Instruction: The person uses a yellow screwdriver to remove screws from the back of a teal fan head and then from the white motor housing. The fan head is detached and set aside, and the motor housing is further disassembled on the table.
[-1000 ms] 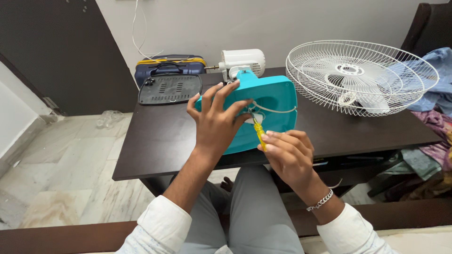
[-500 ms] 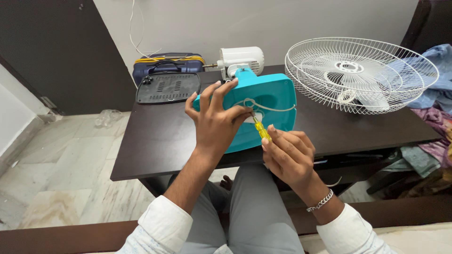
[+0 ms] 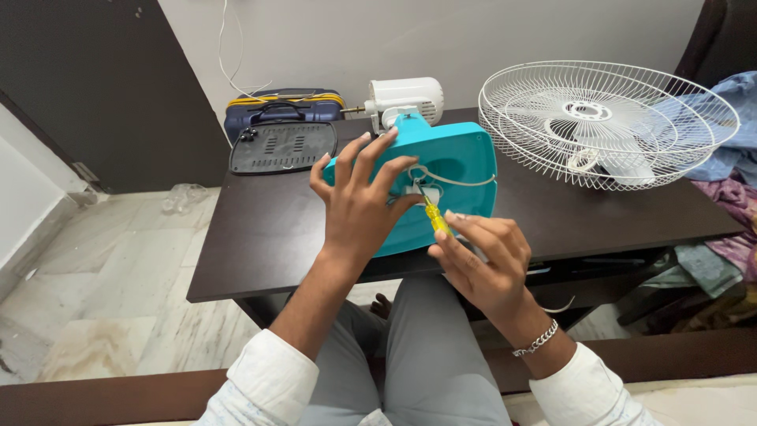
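Seated at a dark brown surface [image 3: 260, 237], with a teal fan base [image 3: 453, 170] tipped up on edge near its middle, underside toward the camera. Left hand [image 3: 359, 201] spread flat against that underside, fingers fanned wide, bracing rather than pinching anything. Right hand [image 3: 481, 256] closed in a pinching grip around a small yellow-handled screwdriver [image 3: 434, 214], tip aimed up into a white fitting [image 3: 415, 189] at the centre of the base, where a thin pale cord [image 3: 457, 180] loops out. Cannot tell whether the tip sits in a screw head; the fingers hide the spot.

Behind the base, a white motor housing [image 3: 406, 96] on the neck. To the left, a dark grey vented cover [image 3: 282, 147] lying flat, with a blue and yellow case [image 3: 284, 106] just beyond it. To the right, well apart from the hands, 1 white wire fan guard [image 3: 607, 122] resting dish-up, with piled clothing [image 3: 729, 126] beside it.

For good work at this point, judging by the pose: keep the left palm pressing the base firmly so it cannot rock or slide; hold the screwdriver in line with the screw, not slanted, to avoid slipping and chewing the head; push inward while turning in short, steady twists; keep the loose cord clear of the tip; keep the bracing fingers out of the blade's path in case of a slip.
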